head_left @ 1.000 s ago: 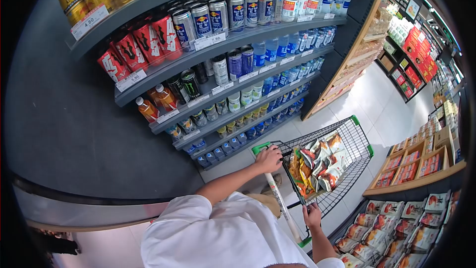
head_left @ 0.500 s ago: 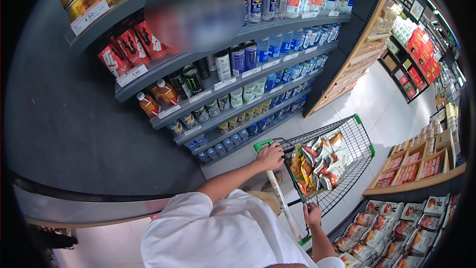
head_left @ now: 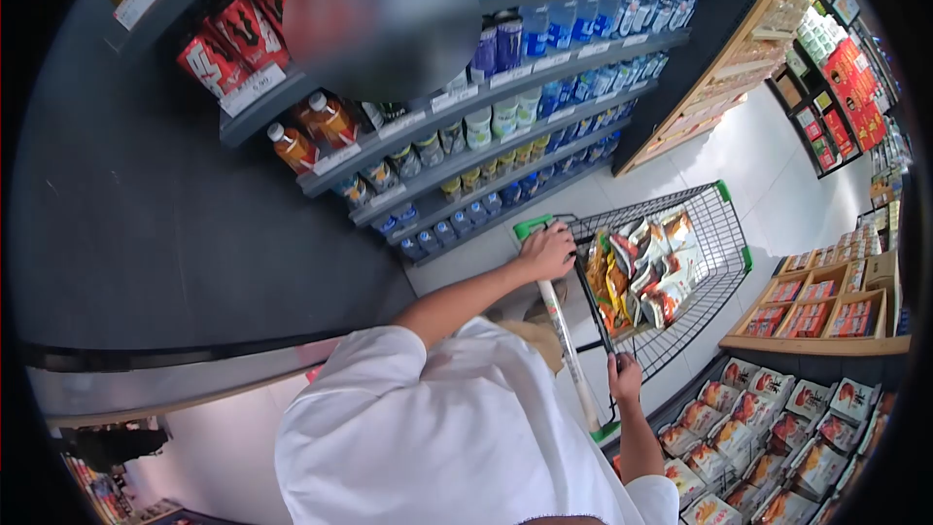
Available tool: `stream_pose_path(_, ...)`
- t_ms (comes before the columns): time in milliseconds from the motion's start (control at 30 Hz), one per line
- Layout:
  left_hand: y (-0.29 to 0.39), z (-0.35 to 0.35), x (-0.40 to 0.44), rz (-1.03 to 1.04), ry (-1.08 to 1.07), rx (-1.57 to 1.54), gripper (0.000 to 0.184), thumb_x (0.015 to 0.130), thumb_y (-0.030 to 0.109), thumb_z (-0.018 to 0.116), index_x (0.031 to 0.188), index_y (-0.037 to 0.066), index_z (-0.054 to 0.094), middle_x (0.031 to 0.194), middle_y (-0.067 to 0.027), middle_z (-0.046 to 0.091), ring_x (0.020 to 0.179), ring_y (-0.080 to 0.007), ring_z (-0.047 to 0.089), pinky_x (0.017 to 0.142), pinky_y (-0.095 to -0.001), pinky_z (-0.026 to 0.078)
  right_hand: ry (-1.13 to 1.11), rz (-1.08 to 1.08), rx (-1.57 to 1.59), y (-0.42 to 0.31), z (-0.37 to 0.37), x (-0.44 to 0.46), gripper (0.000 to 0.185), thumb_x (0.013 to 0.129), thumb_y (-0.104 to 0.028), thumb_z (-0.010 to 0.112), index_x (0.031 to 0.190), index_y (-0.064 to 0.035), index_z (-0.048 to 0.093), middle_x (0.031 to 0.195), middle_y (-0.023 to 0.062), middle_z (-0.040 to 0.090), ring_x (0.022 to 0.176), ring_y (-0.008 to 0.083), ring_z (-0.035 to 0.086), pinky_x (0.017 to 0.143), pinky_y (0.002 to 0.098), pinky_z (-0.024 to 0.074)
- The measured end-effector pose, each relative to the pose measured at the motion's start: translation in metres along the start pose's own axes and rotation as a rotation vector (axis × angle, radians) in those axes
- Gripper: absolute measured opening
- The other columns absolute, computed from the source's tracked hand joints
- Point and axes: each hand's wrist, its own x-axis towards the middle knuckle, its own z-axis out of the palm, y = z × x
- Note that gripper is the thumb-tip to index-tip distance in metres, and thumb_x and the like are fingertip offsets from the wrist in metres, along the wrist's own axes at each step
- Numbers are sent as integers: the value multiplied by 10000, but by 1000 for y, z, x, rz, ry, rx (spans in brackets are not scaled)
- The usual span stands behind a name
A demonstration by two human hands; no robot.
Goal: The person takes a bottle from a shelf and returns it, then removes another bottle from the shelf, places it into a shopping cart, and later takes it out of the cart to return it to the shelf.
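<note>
A black wire shopping cart with green corner pieces stands in front of me. Several packaged snack bags lie in its basket. My left hand is closed over the far end of the cart's pale handle bar, beside the green end piece. With its fingers wrapped round, my right hand grips the dark near-side edge of the basket. Both of my arms reach out from white sleeves.
Drink shelves with cans and bottles run along the left. On the right, packaged goods fill a sloped display, with a wooden shelf unit behind it. Pale tiled floor lies beyond the cart, beside a wooden rack.
The cart and both hands now appear slightly higher and further right in view. The upper drink shelves have slid up towards the frame's top. Both hands keep their hold on the cart.
</note>
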Motion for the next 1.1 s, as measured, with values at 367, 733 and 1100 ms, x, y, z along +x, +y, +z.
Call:
stream_pose_path(367, 5, -4, 5, -46, -62, 15, 247, 859, 335, 689, 1009, 156, 773, 1166, 11, 702, 1280, -220, 545, 908, -433, 563, -36, 39, 76, -8, -10, 2, 324, 975, -271, 616, 817, 12, 631, 831, 198, 616, 759, 438, 612, 659, 491, 472)
stream_pose_path(733, 9, -10, 11, -37, -55, -10, 230, 866, 309, 694, 977, 126, 777, 1161, 0, 700, 1254, -228, 551, 948, -449, 526, -90, 48, 87, 1, -10, 5, 364, 957, -315, 644, 814, 18, 614, 812, 229, 618, 763, 458, 600, 663, 492, 465)
stream_pose_path(1100, 2, -5, 15, -59, -81, -5, 202, 854, 300, 669, 882, 140, 791, 1157, -7, 704, 1246, -235, 552, 959, -471, 531, -83, 44, 153, 3, 0, 10, 322, 985, -216, 628, 793, 36, 571, 719, 215, 546, 636, 416, 532, 594, 458, 414)
